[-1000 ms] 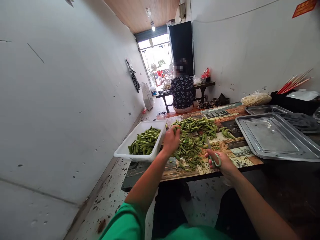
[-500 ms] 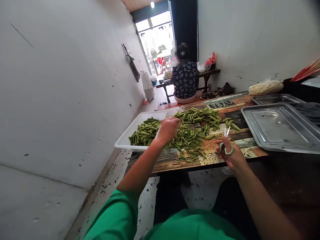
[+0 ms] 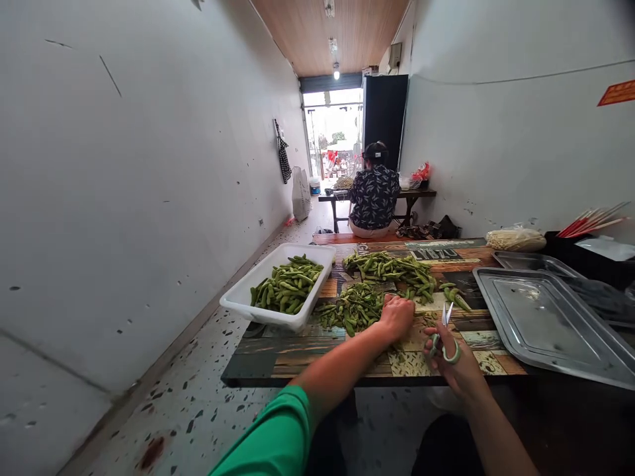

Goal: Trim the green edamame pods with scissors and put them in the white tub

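My right hand (image 3: 459,370) is closed around a pair of scissors (image 3: 450,350) with pale green handles, fingers through the loops. The blades point up and stand slightly apart. My left hand (image 3: 398,316) is closed at the right edge of the nearer pile of green soybean pods (image 3: 360,307); its fingertips are hidden, so what they hold cannot be seen. Another pile of soybean pods (image 3: 391,268) lies farther back on the table. At the left, a white plastic tub (image 3: 238,299) holds more pods.
Two metal trays (image 3: 546,324) overlap on the right of the patterned wooden table (image 3: 307,363). Behind them are a bagged bundle of pale sticks (image 3: 516,239) and a black box with red-tipped sticks (image 3: 590,225). A person (image 3: 374,198) sits ahead, facing away.
My left hand has moved right, from beside the white tub to the right side of the near pile. The head view has levelled and risen. The scissors stay in my right hand.
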Tool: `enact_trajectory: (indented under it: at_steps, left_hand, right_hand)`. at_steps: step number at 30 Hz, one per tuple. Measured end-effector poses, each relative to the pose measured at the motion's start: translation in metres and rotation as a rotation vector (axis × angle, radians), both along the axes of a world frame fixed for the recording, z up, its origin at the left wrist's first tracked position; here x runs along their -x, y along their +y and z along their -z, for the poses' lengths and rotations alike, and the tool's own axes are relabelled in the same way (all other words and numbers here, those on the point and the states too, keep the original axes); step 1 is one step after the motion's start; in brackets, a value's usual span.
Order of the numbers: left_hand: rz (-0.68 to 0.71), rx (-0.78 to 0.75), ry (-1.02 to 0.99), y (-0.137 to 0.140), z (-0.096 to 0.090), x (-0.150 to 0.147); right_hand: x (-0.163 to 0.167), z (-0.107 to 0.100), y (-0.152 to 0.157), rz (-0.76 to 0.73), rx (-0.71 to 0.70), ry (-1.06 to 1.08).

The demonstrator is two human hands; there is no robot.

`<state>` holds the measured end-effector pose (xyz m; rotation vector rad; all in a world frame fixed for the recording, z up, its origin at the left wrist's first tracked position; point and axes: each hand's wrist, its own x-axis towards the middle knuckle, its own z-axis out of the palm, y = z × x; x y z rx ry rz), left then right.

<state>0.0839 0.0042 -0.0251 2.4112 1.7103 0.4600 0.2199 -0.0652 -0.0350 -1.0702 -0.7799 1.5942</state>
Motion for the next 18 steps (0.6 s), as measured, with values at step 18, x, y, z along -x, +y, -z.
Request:
enact_trajectory:
  at_steps: [18]
  left_hand:
    - [-0.039,0.686,-1.577,0.009,-0.01,0.02]
  right_hand:
    - [0.014,0.0,-0.001,0.024,-0.023,-0.327]
